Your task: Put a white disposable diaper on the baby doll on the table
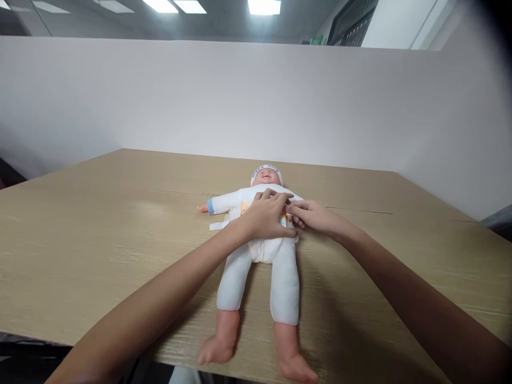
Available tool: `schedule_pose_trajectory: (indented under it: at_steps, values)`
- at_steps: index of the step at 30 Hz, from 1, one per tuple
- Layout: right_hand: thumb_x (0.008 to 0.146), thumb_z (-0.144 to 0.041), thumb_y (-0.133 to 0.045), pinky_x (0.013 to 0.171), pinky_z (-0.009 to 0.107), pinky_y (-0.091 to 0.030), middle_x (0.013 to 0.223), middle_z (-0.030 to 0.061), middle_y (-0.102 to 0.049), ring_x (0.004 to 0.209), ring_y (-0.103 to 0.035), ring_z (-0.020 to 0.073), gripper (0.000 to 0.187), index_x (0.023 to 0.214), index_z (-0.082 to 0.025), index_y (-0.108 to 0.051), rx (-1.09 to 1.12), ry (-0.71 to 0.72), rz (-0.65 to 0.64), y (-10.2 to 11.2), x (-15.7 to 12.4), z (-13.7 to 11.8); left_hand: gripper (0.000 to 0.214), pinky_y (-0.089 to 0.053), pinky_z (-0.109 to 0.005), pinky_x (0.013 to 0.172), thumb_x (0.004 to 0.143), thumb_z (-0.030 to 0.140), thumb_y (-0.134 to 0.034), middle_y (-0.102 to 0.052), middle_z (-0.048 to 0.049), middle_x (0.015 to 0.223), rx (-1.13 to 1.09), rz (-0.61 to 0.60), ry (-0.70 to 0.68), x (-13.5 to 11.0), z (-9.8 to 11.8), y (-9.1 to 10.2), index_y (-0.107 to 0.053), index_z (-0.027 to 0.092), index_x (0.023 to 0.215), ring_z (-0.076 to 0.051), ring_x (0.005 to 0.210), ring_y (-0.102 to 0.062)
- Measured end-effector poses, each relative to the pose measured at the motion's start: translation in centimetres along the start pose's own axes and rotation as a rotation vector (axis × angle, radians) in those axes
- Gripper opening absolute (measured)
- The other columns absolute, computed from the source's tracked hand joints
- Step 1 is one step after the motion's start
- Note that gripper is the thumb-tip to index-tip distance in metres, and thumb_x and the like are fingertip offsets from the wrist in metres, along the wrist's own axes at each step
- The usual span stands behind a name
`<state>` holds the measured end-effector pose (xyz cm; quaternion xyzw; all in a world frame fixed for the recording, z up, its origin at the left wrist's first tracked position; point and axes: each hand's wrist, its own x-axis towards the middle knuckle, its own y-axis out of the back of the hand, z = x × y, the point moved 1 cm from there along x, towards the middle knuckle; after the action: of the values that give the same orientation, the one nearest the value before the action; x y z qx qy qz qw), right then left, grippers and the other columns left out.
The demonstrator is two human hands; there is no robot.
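Note:
A baby doll (285, 288) in white clothes and a printed white headband (266, 169) lies on its back, feet toward me. A white diaper (264, 253) with orange print is around its hips and belly. My left hand (269, 214) rests across the diaper's front, fingers spread and thumb apart. At the diaper's edge on the right, my right hand (309, 214) has its fingers pinched together on the diaper's side; the exact part held is hidden. A white fastening tab (218, 226) sticks out from the diaper on the left. The doll's arm on the right is mostly covered by my hands.
The doll lies on a wide wood-grain table (120, 240) with seams across its top. One foot (298, 368) is close to the table's front edge. A pale partition wall (240, 101) stands behind the table.

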<state>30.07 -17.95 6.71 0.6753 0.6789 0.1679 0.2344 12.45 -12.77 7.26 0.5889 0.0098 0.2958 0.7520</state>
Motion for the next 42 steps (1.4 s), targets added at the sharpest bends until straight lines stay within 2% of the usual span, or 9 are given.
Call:
schedule_pose_trajectory:
  at_steps: [4,10,14,18,24,28,33,38,42]
  values:
    - [0.089,-0.050,-0.062,0.056,0.029,-0.045,0.070,0.0002,-0.062,0.060,-0.057,0.0160,0.031,0.079,-0.022,-0.057,-0.020,0.006,0.076,-1.8,0.5,-0.4,0.085,-0.033,-0.054,0.112,0.081,0.056,-0.069,-0.060,-0.0142,0.145,-0.041,-0.002,0.018,-0.1,-0.3,-0.1,-0.039,0.016,0.150,-0.039,0.137,-0.041]
    - [0.102,-0.040,-0.052,0.102,0.042,-0.051,0.128,0.0096,-0.066,0.119,-0.062,0.0257,0.026,0.119,-0.024,-0.063,-0.237,0.504,0.413,-3.5,-3.7,0.9,0.096,-0.034,-0.059,0.114,0.074,0.048,-0.078,-0.066,-0.0111,0.137,-0.184,-0.052,0.023,0.1,-0.7,0.3,-0.032,0.021,0.154,-0.039,0.140,-0.039]
    - [0.108,-0.034,-0.040,0.123,0.051,-0.034,0.155,0.0076,-0.052,0.147,-0.043,0.0265,0.042,0.149,-0.028,-0.049,-0.384,0.671,0.341,-4.4,-5.3,2.0,0.095,-0.044,-0.048,0.112,0.073,0.044,-0.084,-0.059,-0.0127,0.145,-0.428,-0.094,0.002,-0.3,-1.8,1.8,-0.037,0.024,0.153,-0.033,0.139,-0.047]
    - [0.109,-0.034,-0.038,0.125,0.053,-0.032,0.164,0.0059,-0.042,0.153,-0.036,0.0264,0.053,0.161,-0.031,-0.032,-0.451,0.680,0.275,-4.5,-5.4,2.6,0.055,-0.043,-0.042,0.113,0.090,0.053,-0.069,-0.058,-0.0088,0.146,-0.581,0.028,0.153,-2.8,-4.7,3.4,-0.055,0.027,0.137,-0.026,0.135,-0.054]
    - [0.108,-0.035,-0.039,0.124,0.054,-0.032,0.162,0.0059,-0.044,0.151,-0.038,0.0275,0.052,0.159,-0.031,-0.036,-0.456,0.675,0.283,-4.4,-5.3,2.7,0.053,-0.051,-0.037,0.092,0.092,0.063,-0.061,-0.070,-0.0071,0.121,-0.661,0.037,0.444,-7.8,-9.1,3.5,-0.064,0.023,0.126,-0.023,0.108,-0.064]
    - [0.105,-0.035,-0.046,0.118,0.053,-0.038,0.149,0.0088,-0.056,0.141,-0.049,0.0303,0.043,0.148,-0.029,-0.048,-0.447,0.658,0.383,-4.6,-5.0,1.5,0.052,-0.047,-0.030,0.069,0.085,0.066,-0.067,-0.066,-0.0026,0.091,-0.815,-0.020,0.429,-8.4,-9.5,3.2,-0.065,0.020,0.110,-0.017,0.081,-0.060]
    - [0.102,-0.033,-0.052,0.101,0.045,-0.047,0.125,0.0090,-0.065,0.116,-0.059,0.0290,0.026,0.127,-0.027,-0.056,-0.446,0.660,0.514,-5.5,-3.9,-3.0,0.045,-0.044,-0.028,0.065,0.087,0.062,-0.067,-0.055,0.0007,0.080,-0.793,0.034,0.377,-8.6,-9.8,3.0,-0.061,0.018,0.096,-0.014,0.073,-0.055]
    - [0.101,-0.037,-0.054,0.088,0.040,-0.048,0.109,0.0067,-0.066,0.100,-0.062,0.0260,0.016,0.111,-0.026,-0.061,-0.597,0.575,0.286,-7.0,-1.4,-7.1,0.036,-0.045,-0.029,0.069,0.095,0.056,-0.057,-0.065,-0.0014,0.090,-0.442,0.178,0.373,-9.3,-11.0,2.5,-0.059,0.022,0.107,-0.016,0.076,-0.058]
    - [0.094,-0.047,-0.063,0.074,0.036,-0.043,0.095,0.0064,-0.066,0.094,-0.062,0.0281,0.023,0.097,-0.025,-0.059,-0.768,0.409,0.258,-8.1,0.8,-7.9,0.034,-0.044,-0.032,0.071,0.097,0.056,-0.054,-0.068,-0.0078,0.097,-0.038,0.181,0.375,-9.9,-11.6,2.7,-0.059,0.022,0.095,-0.023,0.084,-0.062]
